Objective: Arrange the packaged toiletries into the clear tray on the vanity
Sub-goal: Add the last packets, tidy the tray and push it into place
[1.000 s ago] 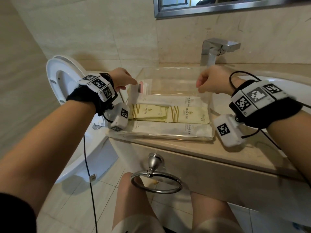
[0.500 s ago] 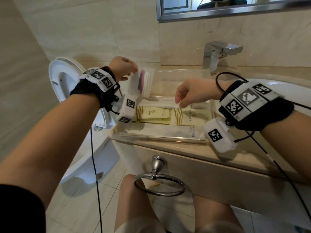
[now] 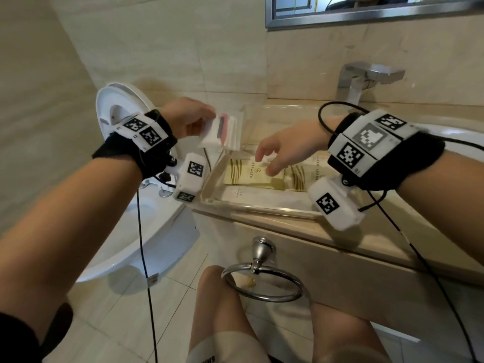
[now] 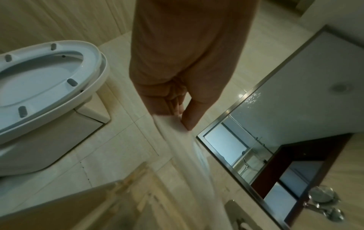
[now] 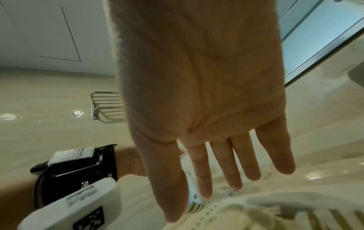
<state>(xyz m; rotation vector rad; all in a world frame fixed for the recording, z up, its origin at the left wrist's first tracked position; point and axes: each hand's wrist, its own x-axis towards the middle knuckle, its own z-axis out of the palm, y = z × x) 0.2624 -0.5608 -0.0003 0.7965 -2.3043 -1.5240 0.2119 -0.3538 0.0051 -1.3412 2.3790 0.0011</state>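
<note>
Packet stack up and out of the tray, right hand reaching in!

From the head view: lifted clear by the left hand (image 3: 187, 119) since a second ago, small packets (image 3: 222, 132) now in the air over the far-left corner of the clear tray (image 3: 262, 209); right hand (image 3: 281, 153), a fist a second ago, now with fingers spread and empty, low over the gold sachets (image 3: 251, 172) lying flat on the tray floor. Looks like making room before setting the stack back down. From the left wrist: thumb and fingers (image 4: 192, 113) pinching the white packet edge (image 4: 177, 129), blurred. From the right wrist: straight, parted fingers (image 5: 202, 175) just above the sachets (image 5: 220, 214), not gripping.
</note>
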